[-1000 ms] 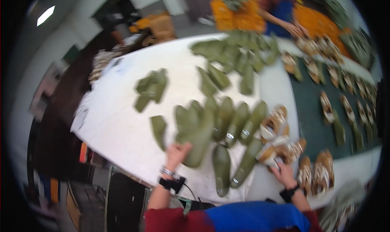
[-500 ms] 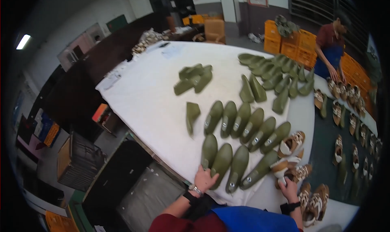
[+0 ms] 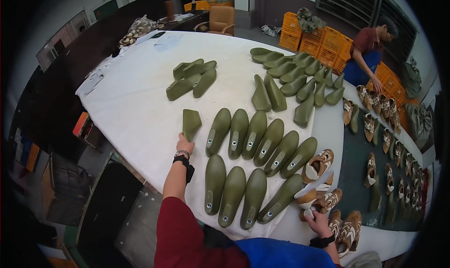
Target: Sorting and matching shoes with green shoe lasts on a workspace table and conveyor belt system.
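A green shoe last [image 3: 191, 121] lies apart from the others at the left of the white-covered table. My left hand [image 3: 185, 145] is closed round its narrow lower end, partly hiding it. At the near right, my right hand [image 3: 319, 224] grips a brown-and-white sneaker [image 3: 307, 196] with a pale sole, tilted among other sneakers. Two rows of green lasts [image 3: 256, 193] stretch between my hands, most with a small metal-ringed hole near the end. Beside my right wrist stands a pair of brown-and-white sneakers [image 3: 349, 230].
Further back sit a small pile of lasts [image 3: 193, 79] and a larger group [image 3: 293, 78]. To the right, sneakers and lasts line a dark green surface [image 3: 358, 174]. A co-worker [image 3: 368, 50] handles sneakers there, near orange crates [image 3: 328, 43]. A dark open box [image 3: 124, 197] adjoins the table's left edge.
My left hand has left the near row of lasts and moved up and left to the separate last. My right hand keeps its hold on the sneaker. The whole view has shifted.
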`<state>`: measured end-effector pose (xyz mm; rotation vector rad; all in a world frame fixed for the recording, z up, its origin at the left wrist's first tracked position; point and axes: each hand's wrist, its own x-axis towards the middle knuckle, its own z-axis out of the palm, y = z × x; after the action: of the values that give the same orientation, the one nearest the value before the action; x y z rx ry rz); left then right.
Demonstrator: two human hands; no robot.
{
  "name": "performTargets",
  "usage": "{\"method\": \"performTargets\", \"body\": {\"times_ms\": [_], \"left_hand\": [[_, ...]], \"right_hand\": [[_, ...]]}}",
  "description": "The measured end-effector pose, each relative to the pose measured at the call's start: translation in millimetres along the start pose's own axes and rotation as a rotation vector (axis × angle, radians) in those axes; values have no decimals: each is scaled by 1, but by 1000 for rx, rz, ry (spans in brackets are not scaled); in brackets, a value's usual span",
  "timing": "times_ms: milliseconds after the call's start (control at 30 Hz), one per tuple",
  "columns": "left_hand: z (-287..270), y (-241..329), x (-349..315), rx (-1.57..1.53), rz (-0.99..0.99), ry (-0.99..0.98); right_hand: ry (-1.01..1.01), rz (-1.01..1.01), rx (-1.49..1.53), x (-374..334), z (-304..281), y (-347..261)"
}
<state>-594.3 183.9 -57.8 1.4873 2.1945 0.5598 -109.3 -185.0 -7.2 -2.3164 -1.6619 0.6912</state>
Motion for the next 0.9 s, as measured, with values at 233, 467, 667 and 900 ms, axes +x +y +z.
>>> {"method": "performTargets", "body": {"times_ms": [233,467,667,900], "left_hand": [[-120,-19,70,-155,90,162],[-94,42,100,-194,412,67],[-13,52,51,472,112,-449],[11,29,83,-116,309,-654]], "right_hand": [[23,-19,-11,4,2,-4],[117,-59,62,20,11,-9],[61,26,57,19,10,-5],[-90,214,52,24,-24,-58]]}}
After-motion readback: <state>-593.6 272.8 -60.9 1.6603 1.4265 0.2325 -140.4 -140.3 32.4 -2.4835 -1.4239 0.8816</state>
